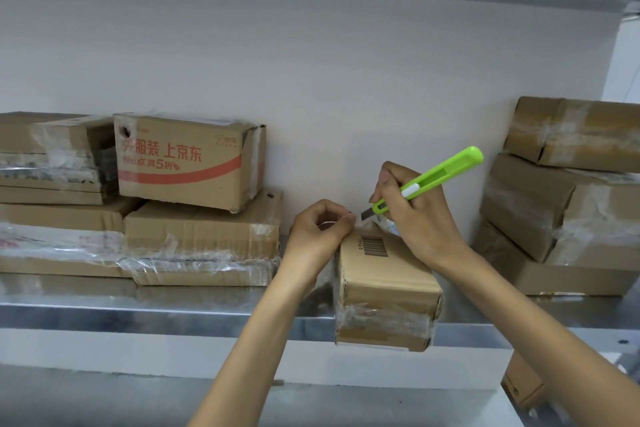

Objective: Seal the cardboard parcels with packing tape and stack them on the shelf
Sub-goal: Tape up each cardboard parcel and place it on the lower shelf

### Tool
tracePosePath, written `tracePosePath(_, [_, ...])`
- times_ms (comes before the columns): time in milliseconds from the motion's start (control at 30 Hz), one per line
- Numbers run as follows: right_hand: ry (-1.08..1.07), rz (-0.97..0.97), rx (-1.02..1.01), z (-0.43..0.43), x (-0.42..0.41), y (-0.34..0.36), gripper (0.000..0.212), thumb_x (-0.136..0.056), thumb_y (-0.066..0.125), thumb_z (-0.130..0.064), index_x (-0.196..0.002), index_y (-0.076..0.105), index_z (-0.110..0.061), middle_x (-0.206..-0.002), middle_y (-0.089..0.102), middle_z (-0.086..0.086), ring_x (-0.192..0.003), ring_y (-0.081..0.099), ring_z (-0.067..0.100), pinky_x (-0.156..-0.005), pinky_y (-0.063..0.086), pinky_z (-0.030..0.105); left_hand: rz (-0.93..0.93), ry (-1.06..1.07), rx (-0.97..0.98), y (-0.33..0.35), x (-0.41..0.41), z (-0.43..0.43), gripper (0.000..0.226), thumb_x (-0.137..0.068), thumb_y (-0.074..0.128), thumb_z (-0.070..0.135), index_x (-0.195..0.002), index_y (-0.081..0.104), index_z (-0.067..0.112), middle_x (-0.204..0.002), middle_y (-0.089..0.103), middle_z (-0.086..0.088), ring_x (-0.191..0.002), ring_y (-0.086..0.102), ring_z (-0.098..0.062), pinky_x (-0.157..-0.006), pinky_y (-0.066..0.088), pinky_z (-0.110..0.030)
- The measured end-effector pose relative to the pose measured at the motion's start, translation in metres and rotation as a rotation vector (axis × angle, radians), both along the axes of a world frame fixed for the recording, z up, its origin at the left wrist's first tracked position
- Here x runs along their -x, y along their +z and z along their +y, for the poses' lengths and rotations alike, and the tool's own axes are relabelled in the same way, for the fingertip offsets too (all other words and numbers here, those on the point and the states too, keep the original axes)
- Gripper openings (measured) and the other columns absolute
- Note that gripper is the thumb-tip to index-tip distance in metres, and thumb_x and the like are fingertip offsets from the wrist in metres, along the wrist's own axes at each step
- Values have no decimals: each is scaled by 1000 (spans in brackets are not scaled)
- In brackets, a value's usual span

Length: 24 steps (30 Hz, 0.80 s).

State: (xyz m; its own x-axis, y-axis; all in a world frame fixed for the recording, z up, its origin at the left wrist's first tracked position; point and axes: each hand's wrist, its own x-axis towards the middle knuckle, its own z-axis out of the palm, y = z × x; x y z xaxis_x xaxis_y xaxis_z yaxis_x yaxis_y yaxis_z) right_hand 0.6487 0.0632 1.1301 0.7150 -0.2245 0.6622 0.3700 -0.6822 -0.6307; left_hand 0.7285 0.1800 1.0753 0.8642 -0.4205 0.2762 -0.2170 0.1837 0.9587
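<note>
Subject parcel (384, 288): a small brown cardboard box lying on the metal shelf (173, 308), its near end projecting just past the shelf's front edge. A printed barcode (375, 246) shows on its top face. Clear packing tape (384, 319) is wrapped across the near end face, wrinkled in places.

Left hand (320, 229): curled closed at the far left corner of the parcel, fingertips pinched on a strip of clear tape there. The hand touches the parcel's top edge.

Right hand (412, 208): closed around a lime-green utility knife (429, 180), held like a pen. The blade (366, 215) is extended and points down-left, its tip just beside the left hand's fingertips at the far end of the parcel. Whether the blade touches the tape cannot be told. A small white item sits under the right hand on the parcel's far end; what it is cannot be made out.

Surroundings, left: a stack of taped cardboard boxes (201, 243) on the same shelf, topped by a box with red printed characters and a red stripe (187, 159), slightly tilted. Further left, flatter taped boxes (52, 156) are piled.

Surroundings, right: three brown taped boxes (568, 191) stacked against the wall, well apart from the subject parcel. Another box (523, 385) is partly visible below the shelf, at the right.
</note>
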Motion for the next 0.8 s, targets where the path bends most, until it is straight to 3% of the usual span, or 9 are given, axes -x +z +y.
tracePosePath(167, [4, 82, 109, -2, -2, -1, 26, -90, 40, -25, -69, 45, -11, -68, 57, 11, -61, 50, 8, -59, 40, 36, -12, 41, 33, -2, 2, -3, 13, -87, 64, 7, -76, 65, 13, -76, 66, 2, -74, 60, -10, -71, 47, -24])
tracePosePath(267, [9, 102, 151, -2, -2, -2, 24, -90, 39, -25, -68, 42, -16, -68, 54, 16, -64, 47, 26, -59, 39, 40, -28, 45, 42, -3, 3, -3, 14, -87, 64, 6, -75, 65, 14, -78, 68, -3, -77, 62, -13, -73, 49, -28])
tracePosePath(333, [12, 104, 143, 0, -2, -1, 24, -89, 39, -23, -67, 42, -12, -68, 53, 19, -64, 46, 28, -58, 38, 39, -33, 49, 43, -4, 2, -4, 14, -87, 64, 6, -75, 65, 14, -79, 69, -4, -78, 63, -15, -74, 49, -30])
tracePosePath(467, [22, 75, 42, 0, 1, 2, 29, -92, 43, -13, -67, 44, 1, -56, 52, 6, -53, 46, 5, -52, 35, 23, -30, 61, 40, -5, 2, -5, 12, -88, 64, 7, -77, 66, 14, -77, 67, 1, -75, 62, -12, -71, 48, -27])
tracePosePath(567, [14, 14, -118, -2, 0, 2, 34, -96, 42, -6, -63, 47, 1, -44, 44, -8, -41, 37, 5, -44, 29, 16, -41, 49, 44, -6, 2, -3, 10, -88, 64, 8, -79, 66, 13, -75, 66, 3, -74, 60, -10, -71, 47, -25])
tracePosePath(667, [-11, -127, -299, -7, 0, 6, 37, -99, 38, -7, -64, 48, -1, -41, 39, -3, -38, 29, 11, -39, 24, 19, -48, 17, 59, -6, 3, -1, 12, -89, 62, 6, -80, 65, 12, -77, 66, 4, -74, 60, -7, -71, 47, -20])
tracePosePath(733, [-51, -184, -297, -13, 8, 13, 32, -101, 40, -11, -73, 51, -4, -45, 39, 3, -41, 32, 14, -41, 26, 20, -42, -4, 61, -5, 3, 0, 12, -90, 61, 5, -82, 66, 12, -78, 67, 5, -74, 60, -4, -71, 47, -17])
tracePosePath(800, [-120, -173, -139, -25, 25, 17, 22, -101, 46, -17, -84, 55, -8, -52, 49, 2, -47, 42, 14, -45, 33, 23, -37, -15, 55, -4, 3, 1, 11, -91, 61, 5, -83, 66, 11, -79, 67, 5, -75, 60, -4, -71, 47, -17])
